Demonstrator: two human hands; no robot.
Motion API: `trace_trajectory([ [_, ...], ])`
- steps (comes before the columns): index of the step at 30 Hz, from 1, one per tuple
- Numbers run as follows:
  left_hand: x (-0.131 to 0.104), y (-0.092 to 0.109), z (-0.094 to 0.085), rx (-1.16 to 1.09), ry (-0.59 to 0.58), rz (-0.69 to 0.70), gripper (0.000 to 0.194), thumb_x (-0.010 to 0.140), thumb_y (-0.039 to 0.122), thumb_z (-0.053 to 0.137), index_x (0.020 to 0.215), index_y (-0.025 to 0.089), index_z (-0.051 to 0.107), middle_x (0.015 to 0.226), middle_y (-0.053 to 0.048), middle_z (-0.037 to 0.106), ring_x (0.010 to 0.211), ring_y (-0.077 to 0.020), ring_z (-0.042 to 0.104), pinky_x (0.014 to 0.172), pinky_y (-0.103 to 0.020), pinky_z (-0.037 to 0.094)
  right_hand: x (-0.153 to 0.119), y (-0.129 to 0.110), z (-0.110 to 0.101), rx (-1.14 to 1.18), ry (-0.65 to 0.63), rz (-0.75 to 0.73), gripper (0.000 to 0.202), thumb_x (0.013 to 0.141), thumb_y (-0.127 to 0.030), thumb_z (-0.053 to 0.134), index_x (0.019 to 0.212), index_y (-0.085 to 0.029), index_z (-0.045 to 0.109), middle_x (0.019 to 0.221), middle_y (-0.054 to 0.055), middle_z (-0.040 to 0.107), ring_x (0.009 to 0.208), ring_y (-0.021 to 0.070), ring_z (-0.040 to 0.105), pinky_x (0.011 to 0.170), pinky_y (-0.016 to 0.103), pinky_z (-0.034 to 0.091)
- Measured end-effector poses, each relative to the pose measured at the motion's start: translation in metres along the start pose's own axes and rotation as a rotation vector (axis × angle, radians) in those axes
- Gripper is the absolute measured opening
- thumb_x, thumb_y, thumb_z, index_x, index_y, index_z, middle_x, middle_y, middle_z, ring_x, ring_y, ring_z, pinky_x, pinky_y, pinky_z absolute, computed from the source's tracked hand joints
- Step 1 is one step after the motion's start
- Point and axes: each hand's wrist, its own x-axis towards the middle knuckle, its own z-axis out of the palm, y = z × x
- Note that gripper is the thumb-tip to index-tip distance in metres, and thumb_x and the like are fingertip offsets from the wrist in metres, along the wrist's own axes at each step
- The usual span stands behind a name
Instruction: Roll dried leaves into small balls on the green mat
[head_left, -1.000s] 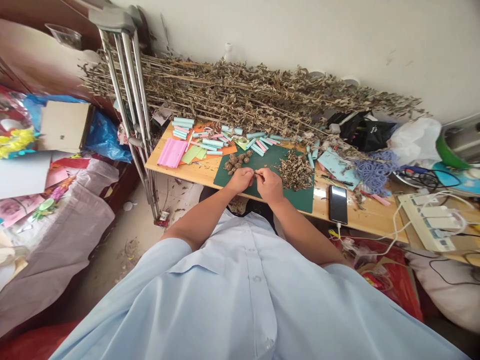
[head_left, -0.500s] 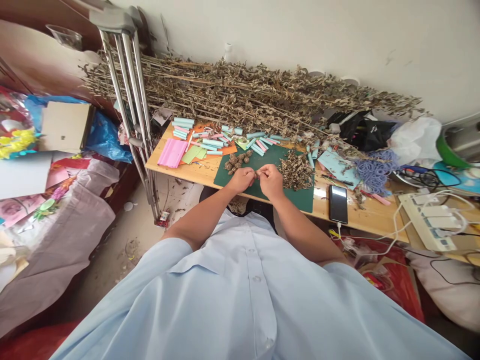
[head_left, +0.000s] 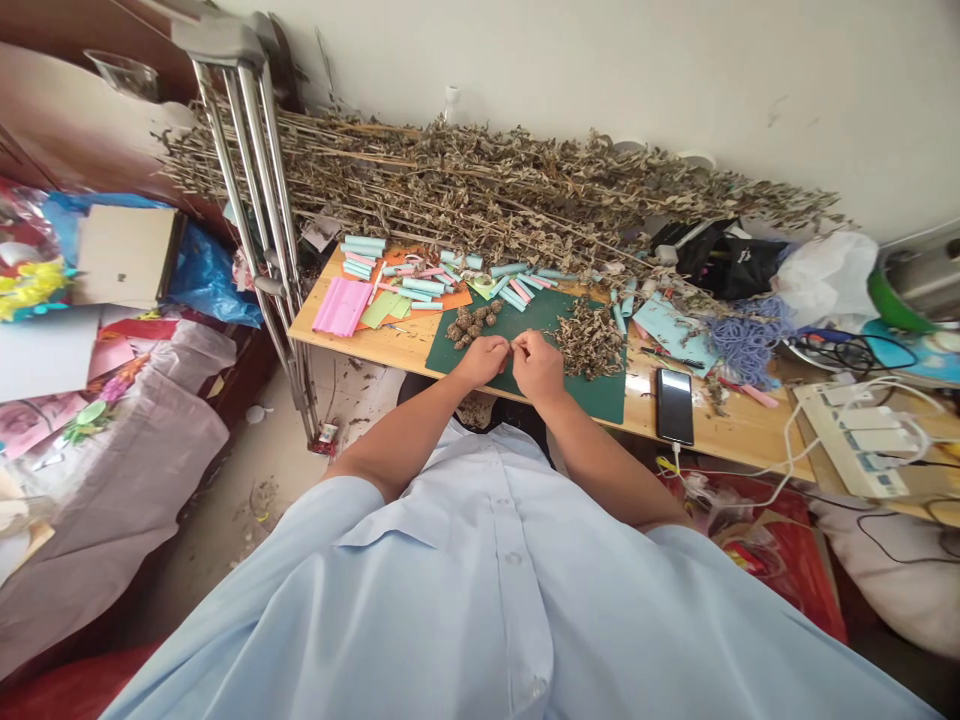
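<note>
My left hand [head_left: 484, 361] and my right hand [head_left: 537, 364] are close together over the front of a green mat [head_left: 600, 399]. Both have their fingers pinched together, the tips almost meeting. Whatever lies between them is too small or too hidden to make out. Just beyond my left hand sits a small heap of brown balls [head_left: 472, 323] that look rolled from dried leaves. A loose pile of dried leaves [head_left: 589, 338] lies to the right of my right hand.
Bundles of dried leafy stalks [head_left: 480, 185] lie along the wall. Rolled coloured papers [head_left: 420, 285] and a pink sheet [head_left: 342, 306] cover the table's left. To the right are a phone [head_left: 674, 406], blue yarn [head_left: 750, 335] and a power strip [head_left: 855, 440]. Metal crutches [head_left: 259, 190] lean at the left.
My hands stay together over the mat, with slight finger movement; the right hand has shifted a little and its fingers are more curled. The whole view has moved slightly.
</note>
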Motion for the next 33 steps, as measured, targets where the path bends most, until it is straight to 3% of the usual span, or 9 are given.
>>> trace_trajectory([
  [5, 0.000, 0.000, 0.000, -0.155, -0.003, -0.084, 0.028, 0.088, 0.022, 0.044, 0.061, 0.017, 0.052, 0.052, 0.001, 0.053, 0.051, -0.0094, 0.047, 0.055, -0.023, 0.036, -0.003, -0.003, -0.002, -0.115, -0.001, -0.132, 0.011, 0.092, -0.019, 0.051, 0.094, -0.022, 0.062, 0.087, 0.008, 0.073, 0.084, 0.0247, 0.068, 0.079, 0.035, 0.050],
  [14, -0.002, -0.003, 0.001, -0.278, -0.030, -0.108, 0.039, 0.096, 0.045, 0.047, 0.075, 0.015, 0.060, 0.050, 0.001, 0.054, 0.043, -0.0079, 0.042, 0.046, -0.023, 0.032, 0.003, 0.007, 0.000, 0.068, -0.007, -0.094, 0.011, 0.093, -0.022, 0.054, 0.101, -0.023, 0.061, 0.092, 0.007, 0.076, 0.089, 0.0239, 0.072, 0.082, 0.036, 0.055],
  [21, 0.000, 0.000, 0.000, -0.275, -0.027, -0.164, 0.028, 0.092, 0.034, 0.053, 0.073, 0.015, 0.060, 0.049, 0.003, 0.052, 0.042, -0.0069, 0.042, 0.047, -0.021, 0.030, 0.009, 0.014, -0.008, 0.093, -0.106, -0.169, 0.024, 0.090, -0.019, 0.054, 0.112, -0.022, 0.062, 0.106, 0.011, 0.077, 0.103, 0.0278, 0.073, 0.091, 0.043, 0.057],
  [25, -0.001, 0.006, -0.001, -0.247, -0.007, -0.161, 0.022, 0.088, 0.026, 0.050, 0.073, 0.014, 0.062, 0.049, 0.003, 0.052, 0.043, -0.0067, 0.042, 0.048, -0.020, 0.032, 0.007, 0.015, -0.003, 0.219, -0.087, -0.058, 0.032, 0.089, -0.019, 0.057, 0.121, -0.023, 0.059, 0.105, 0.007, 0.078, 0.101, 0.0245, 0.075, 0.095, 0.043, 0.057],
  [29, -0.003, 0.011, -0.003, -0.181, 0.015, -0.138, 0.021, 0.085, 0.023, 0.049, 0.072, 0.014, 0.063, 0.050, 0.002, 0.054, 0.045, -0.0072, 0.044, 0.050, -0.021, 0.033, 0.003, 0.015, 0.006, 0.367, -0.054, 0.100, 0.035, 0.088, -0.024, 0.060, 0.122, -0.023, 0.058, 0.102, 0.006, 0.079, 0.093, 0.0218, 0.076, 0.089, 0.041, 0.060],
  [33, -0.004, 0.013, -0.004, -0.133, 0.019, -0.130, 0.021, 0.083, 0.021, 0.047, 0.070, 0.015, 0.062, 0.050, 0.001, 0.055, 0.047, -0.0083, 0.046, 0.051, -0.021, 0.035, -0.001, 0.012, 0.007, 0.315, -0.015, 0.049, 0.027, 0.089, -0.026, 0.058, 0.116, -0.023, 0.061, 0.103, 0.008, 0.078, 0.098, 0.0233, 0.076, 0.094, 0.042, 0.059],
])
